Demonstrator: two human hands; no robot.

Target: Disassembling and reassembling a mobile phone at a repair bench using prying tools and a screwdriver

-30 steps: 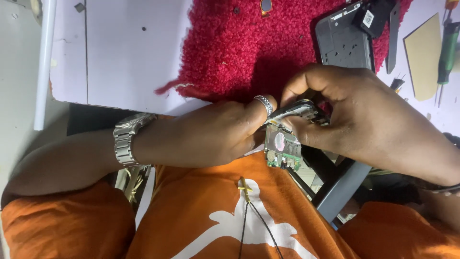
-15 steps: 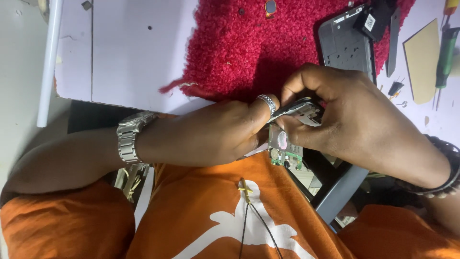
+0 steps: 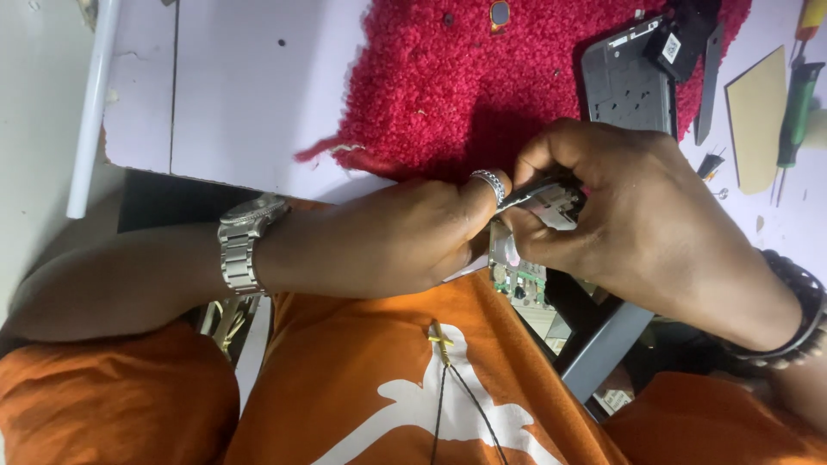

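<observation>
A: Where is the green circuit board (image 3: 517, 274)?
B: Just below the red fuzzy mat (image 3: 482, 77), off the tabletop (image 3: 233, 86) edge, over the orange shirt (image 3: 362, 379).
A: Who holds it?
B: Both hands. The left hand (image 3: 396, 237) has its fingers curled shut against the board's edge. The right hand (image 3: 637, 220) pinches a small dark part (image 3: 547, 194) at the board's top, fingers closed on it

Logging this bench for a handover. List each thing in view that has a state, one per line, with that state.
left hand: closed on the circuit board
right hand: closed on the circuit board's top end
circuit board: bare, held upright between both hands
phone frame: opened, lying flat on the red mat
green screwdriver: lying untouched on the table
wristwatch: fastened on the left wrist
</observation>
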